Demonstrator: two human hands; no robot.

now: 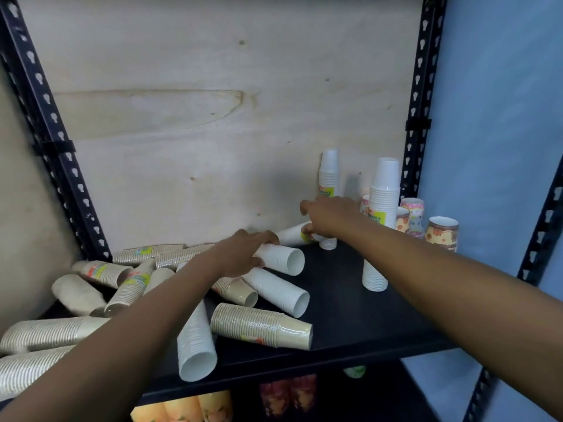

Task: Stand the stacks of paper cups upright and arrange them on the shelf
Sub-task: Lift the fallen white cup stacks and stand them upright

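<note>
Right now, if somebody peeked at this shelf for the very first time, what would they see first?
Probably the messy pile of fallen cup stacks covering the left side of the dark shelf. Next, two bare arms reaching in: the left hand grips a lying white stack, the right hand touches another near the tall upright white stacks at the right.

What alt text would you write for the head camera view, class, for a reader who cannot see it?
Two bare hands reach over a dark shelf: the left hand grips a lying white cup stack, the right hand another at the back. Fallen stacks litter the left; two white stacks stand upright on the right.
</note>
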